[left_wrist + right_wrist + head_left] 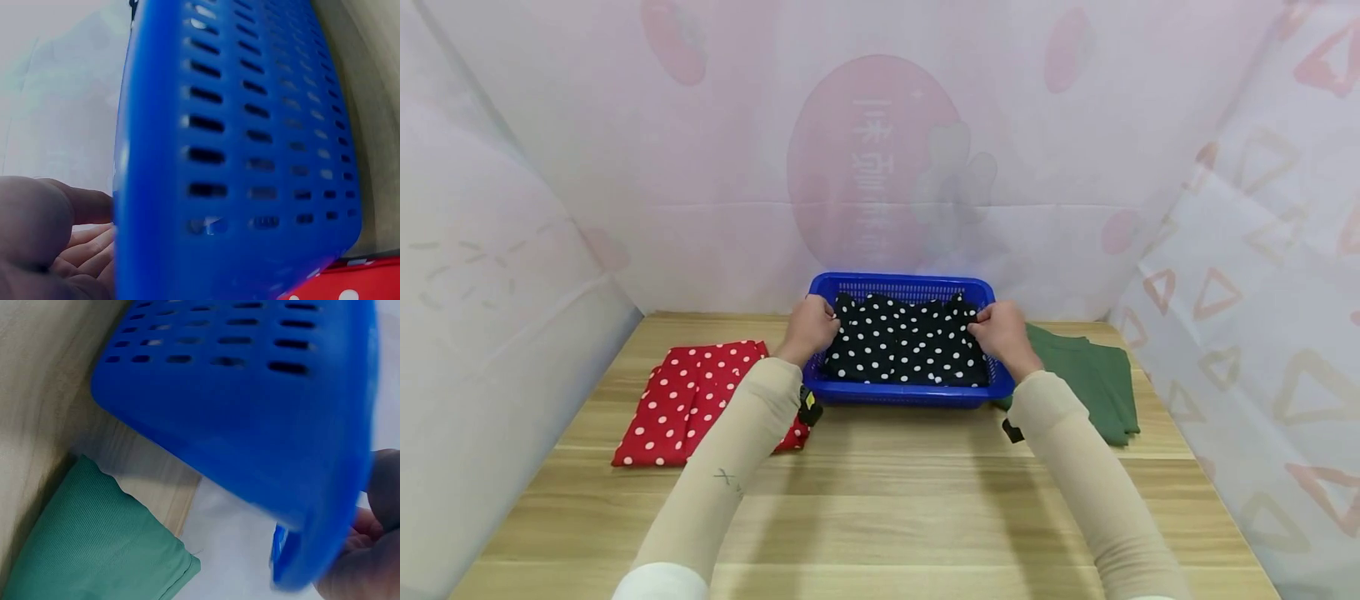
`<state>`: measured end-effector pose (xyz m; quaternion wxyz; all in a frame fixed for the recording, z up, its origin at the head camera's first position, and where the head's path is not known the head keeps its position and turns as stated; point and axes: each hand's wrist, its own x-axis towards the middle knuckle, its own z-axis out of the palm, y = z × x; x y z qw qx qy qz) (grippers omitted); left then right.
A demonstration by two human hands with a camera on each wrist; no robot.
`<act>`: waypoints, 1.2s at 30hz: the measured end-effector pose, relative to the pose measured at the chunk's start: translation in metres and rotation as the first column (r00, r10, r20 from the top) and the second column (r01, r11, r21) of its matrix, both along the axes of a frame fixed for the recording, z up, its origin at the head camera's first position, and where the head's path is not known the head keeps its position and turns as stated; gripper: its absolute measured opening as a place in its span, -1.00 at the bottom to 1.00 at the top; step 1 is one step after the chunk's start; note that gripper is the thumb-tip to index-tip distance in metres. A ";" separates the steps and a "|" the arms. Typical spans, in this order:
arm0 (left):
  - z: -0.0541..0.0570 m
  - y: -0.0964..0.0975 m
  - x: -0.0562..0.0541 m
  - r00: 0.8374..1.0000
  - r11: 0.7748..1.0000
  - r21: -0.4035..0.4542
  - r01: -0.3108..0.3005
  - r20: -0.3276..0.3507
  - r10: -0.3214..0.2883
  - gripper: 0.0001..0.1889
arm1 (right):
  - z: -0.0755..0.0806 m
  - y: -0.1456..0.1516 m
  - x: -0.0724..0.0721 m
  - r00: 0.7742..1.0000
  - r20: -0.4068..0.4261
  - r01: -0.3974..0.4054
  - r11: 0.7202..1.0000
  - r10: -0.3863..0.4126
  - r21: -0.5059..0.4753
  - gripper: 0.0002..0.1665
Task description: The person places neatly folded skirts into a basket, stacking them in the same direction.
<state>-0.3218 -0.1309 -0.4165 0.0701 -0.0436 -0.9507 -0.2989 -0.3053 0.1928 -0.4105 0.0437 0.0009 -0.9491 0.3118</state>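
A black cloth with white polka dots (910,342) lies spread inside a blue plastic basket (895,396). At the cloth's left side my left hand (812,327) reaches over the rim and pinches the fabric between thumb and curled fingers. My right hand (1002,332) pinches the opposite side the same way. In the left wrist view the basket's slotted wall (250,156) covers the left fingertips. Beyond the rim in the right wrist view, part of the right hand (369,550) shows, its fingertips hidden.
Left of the basket lies a folded red cloth with white dots (688,400), partly behind my left forearm. A folded green cloth (1093,379) lies on the right, partly behind my right arm. All rest on a wooden table (887,500), with a printed fabric wall (737,242) behind.
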 end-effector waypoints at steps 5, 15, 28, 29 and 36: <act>-0.002 0.006 0.001 1.000 1.000 -0.028 -0.001 0.010 0.001 -0.57 | -0.006 -0.007 0.003 0.997 -0.072 -0.022 0.992 0.031 0.122 -0.72; 0.015 -0.004 0.020 0.992 0.986 -0.106 0.127 0.037 -0.124 -0.50 | 0.014 0.026 0.016 0.996 -0.048 -0.066 0.994 0.070 0.088 -0.43; 0.001 -0.030 0.050 0.973 0.889 -0.402 0.221 0.156 -0.171 0.17 | 0.000 0.111 0.024 0.967 0.206 -0.200 0.944 0.148 0.263 0.06; -0.002 -0.030 0.051 0.973 0.888 -0.403 0.220 0.157 -0.169 0.18 | -0.006 0.116 0.026 0.965 0.219 -0.206 0.937 0.146 0.281 0.09; -0.018 -0.035 0.057 0.974 0.901 -0.376 0.215 0.155 -0.167 0.19 | -0.049 0.134 0.041 0.933 0.349 -0.214 0.915 0.088 0.343 0.33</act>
